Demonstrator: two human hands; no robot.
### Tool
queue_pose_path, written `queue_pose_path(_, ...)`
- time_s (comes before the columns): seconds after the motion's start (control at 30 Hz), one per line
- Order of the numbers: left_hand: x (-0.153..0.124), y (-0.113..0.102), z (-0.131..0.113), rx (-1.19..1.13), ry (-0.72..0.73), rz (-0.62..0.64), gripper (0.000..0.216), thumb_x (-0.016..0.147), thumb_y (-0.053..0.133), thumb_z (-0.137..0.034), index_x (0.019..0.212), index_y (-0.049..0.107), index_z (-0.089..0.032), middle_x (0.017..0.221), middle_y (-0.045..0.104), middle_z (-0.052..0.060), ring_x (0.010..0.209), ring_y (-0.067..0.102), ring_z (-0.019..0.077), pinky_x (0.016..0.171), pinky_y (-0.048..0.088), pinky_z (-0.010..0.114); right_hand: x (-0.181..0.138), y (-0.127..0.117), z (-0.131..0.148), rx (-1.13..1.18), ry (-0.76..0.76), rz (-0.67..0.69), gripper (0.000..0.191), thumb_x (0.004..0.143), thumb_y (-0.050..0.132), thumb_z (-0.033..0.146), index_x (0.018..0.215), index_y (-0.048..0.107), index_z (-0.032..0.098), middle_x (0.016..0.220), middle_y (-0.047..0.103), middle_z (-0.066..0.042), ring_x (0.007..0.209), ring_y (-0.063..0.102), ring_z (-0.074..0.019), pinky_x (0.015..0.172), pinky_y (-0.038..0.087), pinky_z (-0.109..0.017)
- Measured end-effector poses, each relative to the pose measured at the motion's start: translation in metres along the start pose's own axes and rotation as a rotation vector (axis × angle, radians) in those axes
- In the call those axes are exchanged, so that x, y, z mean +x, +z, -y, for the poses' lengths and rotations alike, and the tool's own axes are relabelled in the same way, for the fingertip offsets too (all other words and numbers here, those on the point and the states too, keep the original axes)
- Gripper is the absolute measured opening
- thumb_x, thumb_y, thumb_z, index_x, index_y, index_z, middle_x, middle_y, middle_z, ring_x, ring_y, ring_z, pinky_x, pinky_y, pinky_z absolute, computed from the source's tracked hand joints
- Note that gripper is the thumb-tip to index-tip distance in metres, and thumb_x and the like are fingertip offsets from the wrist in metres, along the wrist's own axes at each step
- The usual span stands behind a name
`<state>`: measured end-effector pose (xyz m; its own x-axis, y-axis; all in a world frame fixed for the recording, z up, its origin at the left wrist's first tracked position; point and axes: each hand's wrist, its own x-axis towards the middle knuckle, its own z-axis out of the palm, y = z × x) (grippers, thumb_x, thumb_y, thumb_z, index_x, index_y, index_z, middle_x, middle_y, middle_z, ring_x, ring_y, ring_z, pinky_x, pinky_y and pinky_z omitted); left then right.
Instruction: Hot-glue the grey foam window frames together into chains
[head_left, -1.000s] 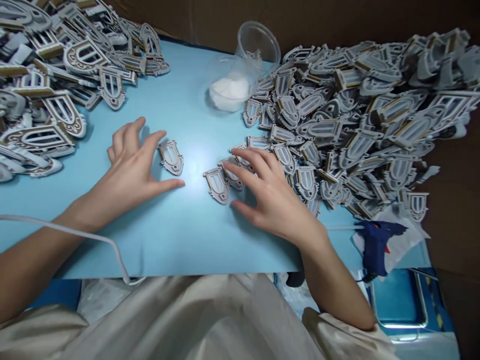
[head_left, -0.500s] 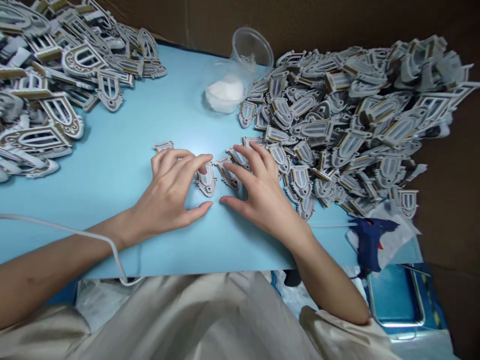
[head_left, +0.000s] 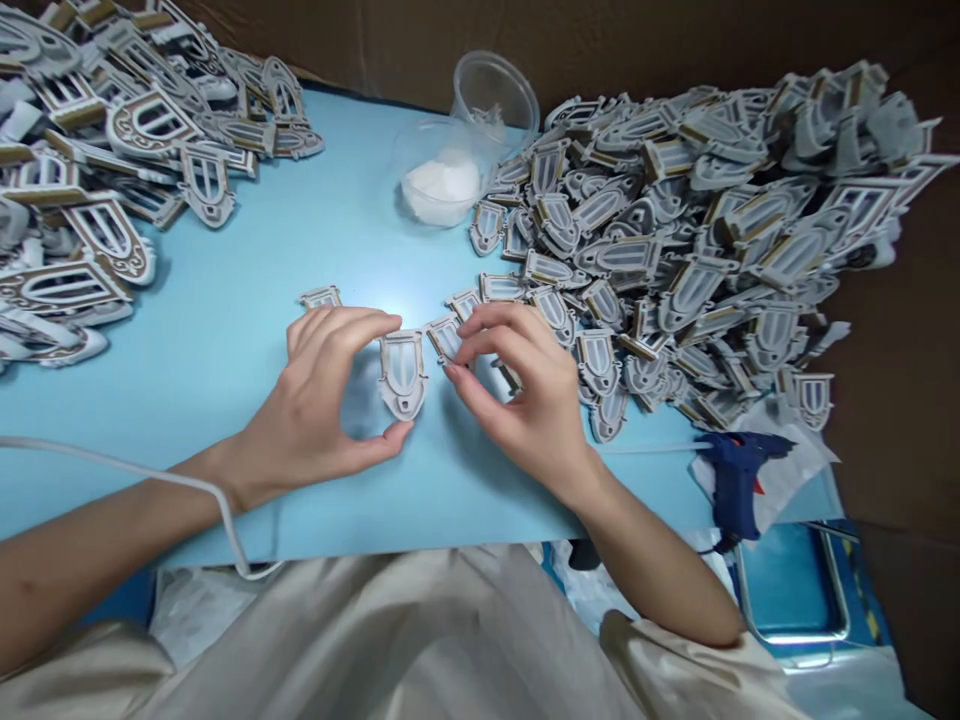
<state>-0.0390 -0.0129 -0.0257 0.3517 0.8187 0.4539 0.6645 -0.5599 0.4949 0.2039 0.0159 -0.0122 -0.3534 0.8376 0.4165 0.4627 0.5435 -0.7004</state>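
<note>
– Left grip [head_left: 319, 390] in a wide C, and it looks to have one window-shaped piece [head_left: 403, 375] clasped end to end, forefinger at the top, thumb at the tip! Right grip [head_left: 547, 410]?

– Drawn in almost to a pinch at the neighbouring piece [head_left: 442, 340]; whether it has hold, I cannot tell

– Biggest first, then: blue table [head_left: 247, 250] under everything!

– Large right heap [head_left: 697, 290] of pieces, a left heap [head_left: 154, 125] opposite, navy glue gun [head_left: 735, 490] near the right edge, clear tub [head_left: 411, 150] with white filling [head_left: 446, 185] beyond the hands

– And down to the small pieces, what's new?

– Half a second ago the left thumb stood clear of that piece; now thumb and finger meet its ends, and the right fingers have tightened too. I'd call the first piece secured just above the table, the second only being gathered
</note>
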Motion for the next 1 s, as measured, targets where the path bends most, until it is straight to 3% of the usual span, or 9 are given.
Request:
queue_pose_path(0.07,-0.003,-0.003,-0.003,-0.084,0.023,-0.054,0.077,0.087,0.085,-0.034,0.153,0.046,-0.035,0.138,0.072,0.009,0.128,0.071,0.0355,0.114,0.054,0.058,0.002,-0.002,0.005,0.236,0.04,-0.089,0.018,0.097,0.075,0.022,0.084,0.063,0.024,0.088,0.073,-0.003,0.089,0.072,-0.0222,0.087,0.058,-0.041)
queue_pose_path(0.13,-0.006,-0.003,-0.005,-0.158,0.05,-0.102,0.08,0.083,0.089,-0.034,0.152,0.049,-0.038,0.139,0.073,0.008,0.126,0.073,0.0361,0.11,0.055,0.059,0.003,-0.005,0.009,0.41,0.094,-0.136,0.021,0.095,0.078,0.022,0.081,0.062,0.024,0.079,0.07,-0.001,0.076,0.068,-0.0186,0.076,0.056,-0.036)
queue_pose_path(0.33,-0.012,-0.004,-0.012,-0.202,0.043,-0.12,0.077,0.084,0.091,-0.032,0.151,0.052,-0.042,0.146,0.074,0.006,0.127,0.075,0.0353,0.101,0.058,0.059,0.006,-0.006,0.01,0.583,0.252,-0.032,0.016,0.09,0.085,0.025,0.082,0.072,0.021,0.08,0.073,-0.001,0.075,0.067,-0.015,0.071,0.055,-0.03)
queue_pose_path(0.5,-0.014,-0.005,-0.019,-0.371,-0.038,-0.059,0.085,0.084,0.09,-0.025,0.157,0.05,-0.041,0.149,0.071,0.009,0.138,0.069,0.0375,0.112,0.058,0.066,0.006,-0.003,0.012,0.642,0.402,0.128,0.015,0.088,0.09,0.029,0.086,0.079,0.019,0.083,0.079,-0.002,0.077,0.07,-0.0147,0.071,0.057,-0.028)
queue_pose_path(0.63,-0.014,-0.004,-0.02,-0.486,-0.064,-0.058,0.087,0.081,0.09,-0.021,0.157,0.051,-0.037,0.148,0.069,0.011,0.138,0.068,0.0371,0.114,0.058,0.063,0.004,0.0,0.013,0.643,0.439,0.15,0.021,0.085,0.095,0.033,0.082,0.079,0.018,0.079,0.079,-0.002,0.072,0.069,-0.0136,0.068,0.055,-0.026)
queue_pose_path(0.83,-0.013,-0.003,-0.019,-0.559,-0.091,-0.067,0.084,0.077,0.093,-0.021,0.151,0.057,-0.033,0.141,0.07,0.011,0.133,0.069,0.0342,0.117,0.057,0.06,0.001,-0.002,0.012,0.512,0.291,0.167,0.007,0.094,0.079,0.02,0.088,0.078,0.02,0.085,0.08,-0.002,0.078,0.073,-0.0155,0.075,0.058,-0.03)
queue_pose_path(1.0,-0.014,-0.003,-0.02,-0.587,-0.081,-0.073,0.085,0.076,0.094,-0.02,0.152,0.057,-0.032,0.14,0.07,0.011,0.133,0.069,0.0338,0.117,0.058,0.058,0.002,-0.008,0.007,0.255,-0.123,0.079,0.013,0.096,0.071,0.009,0.1,0.073,0.021,0.093,0.077,-0.004,0.087,0.073,-0.0186,0.08,0.06,-0.034)
